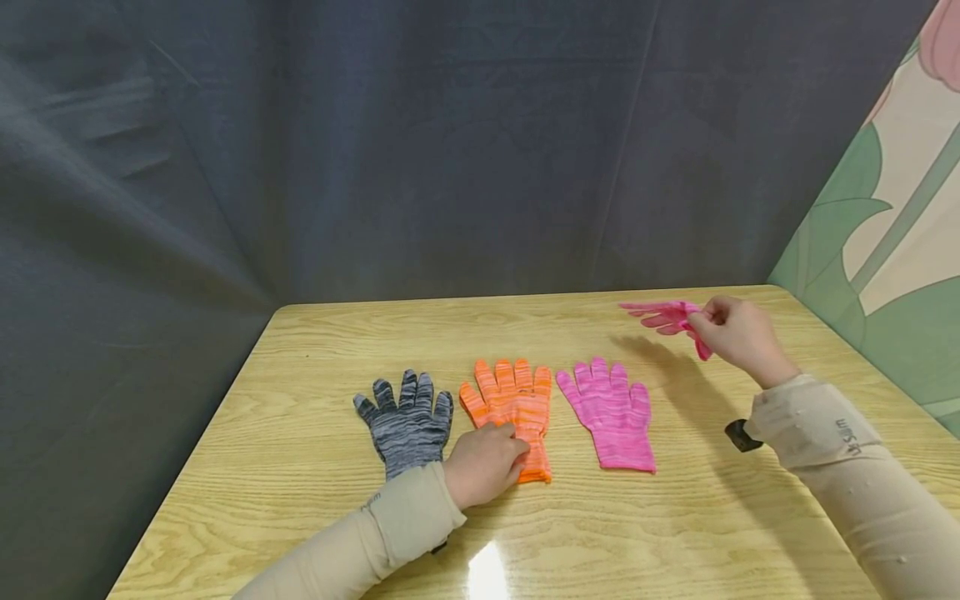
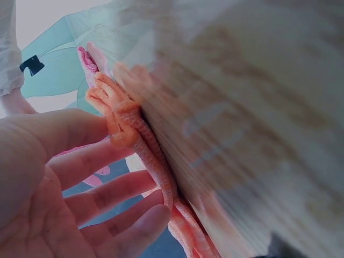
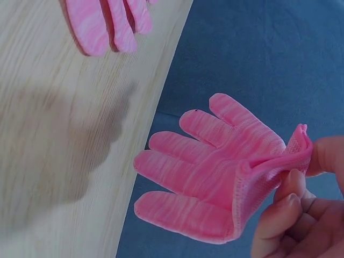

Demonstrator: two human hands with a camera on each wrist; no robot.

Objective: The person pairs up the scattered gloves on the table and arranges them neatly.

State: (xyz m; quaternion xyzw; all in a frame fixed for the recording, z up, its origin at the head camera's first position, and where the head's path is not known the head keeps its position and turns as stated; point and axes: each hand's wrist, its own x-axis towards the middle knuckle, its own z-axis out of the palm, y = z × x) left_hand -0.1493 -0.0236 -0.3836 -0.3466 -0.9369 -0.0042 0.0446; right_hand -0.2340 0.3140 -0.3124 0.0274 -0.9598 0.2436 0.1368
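Observation:
My left hand (image 1: 486, 465) rests at the left edge of an orange knit glove (image 1: 536, 421) lying on the table. In the left wrist view, its thumb and extended fingers touch the glove's bunched edge. My right hand (image 1: 738, 337) pinches the cuff of a pink glove (image 3: 199, 172) between thumb and fingers, holding it above the table. That glove's fingers point left in the head view. A second pink glove (image 1: 609, 417) lies flat right of the orange one. Left of it lies a grey-and-black glove (image 1: 408, 425), its lower part behind my left forearm.
The wooden table (image 1: 300, 433) ends at a dark curtain (image 1: 465, 167) at the back and left. A wall with painted leaves (image 1: 911, 275) stands on the right. A small black device (image 1: 742, 435) is strapped to my right wrist.

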